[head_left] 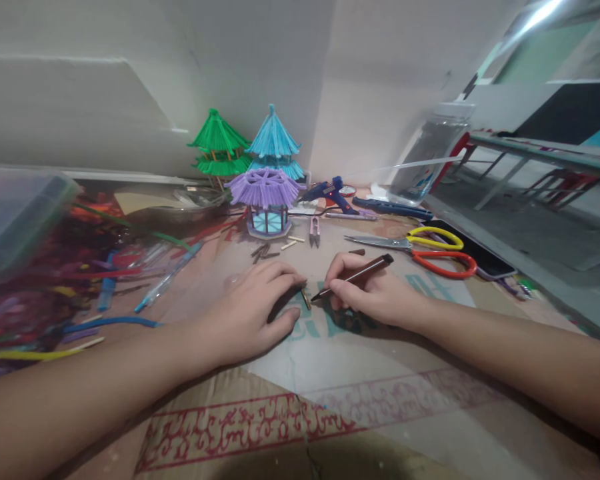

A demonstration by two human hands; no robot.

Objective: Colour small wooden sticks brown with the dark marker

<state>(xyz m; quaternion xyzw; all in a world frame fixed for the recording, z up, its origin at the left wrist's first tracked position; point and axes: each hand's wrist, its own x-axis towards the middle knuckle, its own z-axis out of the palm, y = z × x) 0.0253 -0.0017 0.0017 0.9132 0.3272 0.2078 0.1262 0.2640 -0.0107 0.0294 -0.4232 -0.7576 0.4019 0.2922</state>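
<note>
My right hand (363, 290) is closed round a dark brown marker (365, 271), its tip pointing left at a short stick (306, 298) on the table. My left hand (260, 307) rests on the surface, fingers curved, with a fingertip at the upper end of that stick. Several short dark sticks (264, 252) and a few pale ones (293, 242) lie beyond my hands. Behind them stands a small pavilion model with a purple roof (266, 188) and a light blue base. A dark cap or stick (357, 252) lies just behind my right hand.
Green (219, 137) and blue (273, 137) roofed models stand at the back. Scissors (415, 248), small snips (315, 231), a glue gun (330, 193) and a phone (475, 253) lie right of them. Colourful craft pieces and a plastic box (25, 220) fill the left.
</note>
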